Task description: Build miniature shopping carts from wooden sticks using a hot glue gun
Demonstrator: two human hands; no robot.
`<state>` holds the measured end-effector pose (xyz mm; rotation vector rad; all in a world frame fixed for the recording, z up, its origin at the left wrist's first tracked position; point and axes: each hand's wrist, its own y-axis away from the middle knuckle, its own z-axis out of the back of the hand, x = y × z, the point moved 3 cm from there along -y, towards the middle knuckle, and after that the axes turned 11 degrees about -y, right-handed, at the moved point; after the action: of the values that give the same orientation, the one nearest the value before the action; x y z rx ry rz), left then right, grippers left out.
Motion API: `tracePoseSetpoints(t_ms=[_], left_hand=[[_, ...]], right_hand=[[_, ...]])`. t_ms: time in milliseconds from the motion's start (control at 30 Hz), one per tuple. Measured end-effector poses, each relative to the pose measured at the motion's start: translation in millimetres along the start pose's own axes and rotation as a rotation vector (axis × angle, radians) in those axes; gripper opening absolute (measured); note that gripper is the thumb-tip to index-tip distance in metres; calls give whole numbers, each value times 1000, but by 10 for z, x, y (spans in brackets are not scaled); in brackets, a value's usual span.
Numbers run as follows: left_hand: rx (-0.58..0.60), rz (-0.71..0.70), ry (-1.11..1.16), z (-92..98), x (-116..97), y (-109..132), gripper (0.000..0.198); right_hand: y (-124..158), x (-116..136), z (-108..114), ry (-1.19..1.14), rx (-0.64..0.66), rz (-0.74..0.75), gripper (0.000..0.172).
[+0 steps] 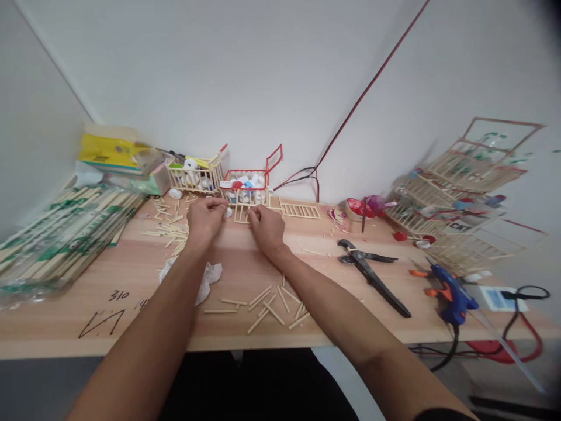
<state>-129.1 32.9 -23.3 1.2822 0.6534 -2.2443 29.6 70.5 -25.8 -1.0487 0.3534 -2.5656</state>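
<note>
A person's two bare forearms reached across a pale wooden table [394, 327] toward its far edge, by a white wall. The left hand [205, 219] and right hand [266, 227] sat close together, knuckles up, fingers curled in narrow with the tips pinched. Between the tips stood a small stick frame [241, 214], just in front of a red-trimmed stick basket [246, 186]. The right fingertips met the frame. Whether either hand gripped a loose stick could not be made out.

Readable writing was sparse. Handwritten "310" [118, 295] sat in black on the tabletop near the left forearm. Beside it a second number began "14" and was covered by that arm. A pencilled triangle sketch [100, 323] lay below. A label on the stacked stick racks [464, 199] at right showed only "CK"; the rest was hidden. Green print on the wrapped chopstick bundles [65, 234] at left was too blurred to read, as was the yellow box [111, 153] behind them.

A second stick basket [195, 175] held bottle caps. A ladder-like stick panel [300, 210] lay right of the frame. Loose sticks [272, 307] were scattered near the front edge between the arms, beside crumpled white paper [209, 279]. Black cutters [372, 276] and a blue glue gun [452, 295] lay to the right, its cord dropping out of sight below the table.
</note>
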Motion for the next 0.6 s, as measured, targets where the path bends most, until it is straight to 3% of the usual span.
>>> tracePoseSetpoints(t_ms=[300,433,500,600], left_hand=[[-17,-22,25,15,1,-6,22],[-40,-106,105,41,-107,51,23],[12,-165,179,27,-196,109,25],[225,-214,282,-46,-326,218,33]], right_hand=[[4,-32,-21,-22,-14,18,24],[12,-9,75,-119,-28,6,21],[7,5,143,-222,-19,12,21],[14,9,243,-385,-8,36,23]])
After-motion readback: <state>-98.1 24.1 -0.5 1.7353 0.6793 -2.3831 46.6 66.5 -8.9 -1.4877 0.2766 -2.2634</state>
